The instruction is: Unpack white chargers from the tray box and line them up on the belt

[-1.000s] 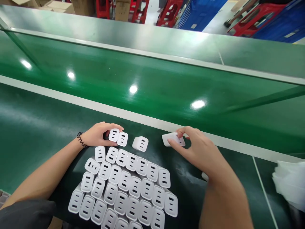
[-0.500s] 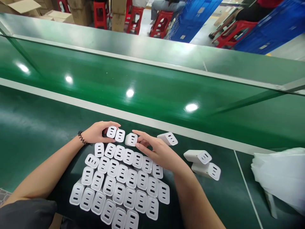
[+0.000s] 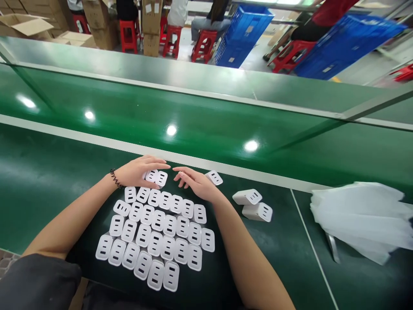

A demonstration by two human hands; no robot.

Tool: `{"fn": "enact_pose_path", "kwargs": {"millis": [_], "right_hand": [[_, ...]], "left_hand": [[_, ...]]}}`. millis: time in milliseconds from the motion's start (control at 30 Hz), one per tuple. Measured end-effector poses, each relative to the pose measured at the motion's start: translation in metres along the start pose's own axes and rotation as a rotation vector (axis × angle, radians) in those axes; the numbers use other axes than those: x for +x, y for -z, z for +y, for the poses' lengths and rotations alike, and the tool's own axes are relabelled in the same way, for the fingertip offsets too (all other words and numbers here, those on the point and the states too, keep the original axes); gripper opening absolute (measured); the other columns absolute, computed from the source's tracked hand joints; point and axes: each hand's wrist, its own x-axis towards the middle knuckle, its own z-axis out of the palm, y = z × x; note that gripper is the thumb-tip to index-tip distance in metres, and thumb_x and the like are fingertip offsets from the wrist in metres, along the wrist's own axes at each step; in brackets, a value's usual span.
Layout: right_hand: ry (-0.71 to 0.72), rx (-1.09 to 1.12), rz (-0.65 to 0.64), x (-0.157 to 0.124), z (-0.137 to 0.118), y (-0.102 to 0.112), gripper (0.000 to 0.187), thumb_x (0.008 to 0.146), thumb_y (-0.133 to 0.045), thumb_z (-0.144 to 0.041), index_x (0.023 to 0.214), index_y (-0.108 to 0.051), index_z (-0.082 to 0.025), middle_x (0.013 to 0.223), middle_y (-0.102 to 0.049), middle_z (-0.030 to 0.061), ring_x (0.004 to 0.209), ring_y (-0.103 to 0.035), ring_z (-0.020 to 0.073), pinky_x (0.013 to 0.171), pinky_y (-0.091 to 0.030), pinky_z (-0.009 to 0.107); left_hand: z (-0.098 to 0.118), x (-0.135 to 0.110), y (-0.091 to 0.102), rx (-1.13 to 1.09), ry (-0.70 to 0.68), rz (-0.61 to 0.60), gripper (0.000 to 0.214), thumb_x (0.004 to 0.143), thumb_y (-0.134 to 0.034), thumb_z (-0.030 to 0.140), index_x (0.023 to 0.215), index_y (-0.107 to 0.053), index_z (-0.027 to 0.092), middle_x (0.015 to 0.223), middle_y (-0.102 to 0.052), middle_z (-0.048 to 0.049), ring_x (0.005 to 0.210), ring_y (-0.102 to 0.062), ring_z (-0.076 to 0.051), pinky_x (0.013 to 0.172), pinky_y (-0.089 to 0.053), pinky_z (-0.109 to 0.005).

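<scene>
White slotted blocks (image 3: pixel 158 220) stand packed in staggered rows at the lower centre of the frame, most with their ports facing up toward the camera and one, at the cluster's left edge, turned sideways. Just above the top row, the left hand (image 3: pixel 142 169) curves around a further pair of blocks (image 3: pixel 161 178), thumb along their lower side and fingers reaching over them; whether it presses on them or only steadies them, I cannot tell. To its right, at the middle of the frame, the right hand (image 3: pixel 198 184) hangs with fingers loosely bent and parted, nothing visible between them, its fingertips near the left hand's. Behind that hand lies a single block (image 3: pixel 214 178), partly covered by it, and right of centre rest two more loose blocks (image 3: pixel 253 206), one above the other. The step in hand looks like gathering loose pieces into a new row above the cluster. On that reading, a next move would call for the right hand to pinch one of the outlying blocks and bring it flush against the pair, ports aligned, without nudging the packed rows below.
</scene>
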Motion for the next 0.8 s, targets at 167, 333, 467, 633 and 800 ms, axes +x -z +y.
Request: {"fn": "enact_pose_path", "kwargs": {"millis": [167, 333, 467, 633, 800], "right_hand": [[0.007, 0.096, 0.044, 0.005, 0.010, -0.001, 0.047, 0.095, -0.044, -0.052, 0.122, -0.058, -0.016, 0.100, -0.066, 0.0086, 0.073, -0.065, 0.0145, 0.068, -0.056, 0.031], [0.008, 0.073, 0.037, 0.004, 0.008, -0.002, 0.047, 0.093, -0.047, -0.055, 0.119, -0.061, -0.018, 0.100, -0.067, 0.0079, 0.073, -0.063, 0.0144, 0.070, -0.057, 0.032], [0.011, 0.038, 0.040, 0.005, 0.007, -0.004, 0.047, 0.092, -0.046, -0.054, 0.118, -0.062, -0.019, 0.099, -0.068, 0.0074, 0.071, -0.062, 0.0141, 0.067, -0.057, 0.031], [0.009, -0.001, 0.013, 0.002, 0.002, -0.002, 0.044, 0.093, -0.046, -0.051, 0.121, -0.061, -0.020, 0.102, -0.068, 0.0076, 0.076, -0.064, 0.0154, 0.072, -0.058, 0.034], [0.166, -0.235, -0.033, -0.016, -0.031, -0.003, 0.036, 0.096, -0.046, -0.044, 0.122, -0.062, -0.025, 0.115, -0.066, 0.0073, 0.095, -0.065, 0.0206, 0.085, -0.056, 0.040]], "left_hand": [[-0.002, 0.016, -0.002, 0.063, 0.063, -0.118, 0.050, 0.085, -0.066, 0.046, 0.130, -0.060, 0.026, 0.118, -0.068, -0.0070, 0.108, -0.061, -0.023, 0.095, -0.047, -0.035], [-0.029, -0.035, 0.031, 0.106, 0.332, 0.059, 0.055, 0.084, -0.063, 0.055, 0.131, -0.060, 0.026, 0.122, -0.067, -0.0068, 0.107, -0.063, -0.024, 0.096, -0.047, -0.036], [-0.055, -0.084, 0.061, 0.133, 0.516, 0.175, 0.058, 0.082, -0.061, 0.062, 0.129, -0.061, 0.028, 0.128, -0.065, -0.0063, 0.113, -0.061, -0.027, 0.099, -0.047, -0.040], [-0.036, -0.102, 0.070, 0.330, 0.463, 0.254, 0.066, 0.081, -0.062, 0.062, 0.135, -0.055, 0.024, 0.134, -0.059, -0.0090, 0.123, -0.052, -0.030, 0.108, -0.039, -0.048], [0.027, -0.098, 0.046, 0.287, 0.335, 0.216, 0.051, 0.090, -0.055, 0.056, 0.130, -0.056, 0.024, 0.126, -0.062, -0.0077, 0.118, -0.055, -0.025, 0.102, -0.043, -0.040]]}}
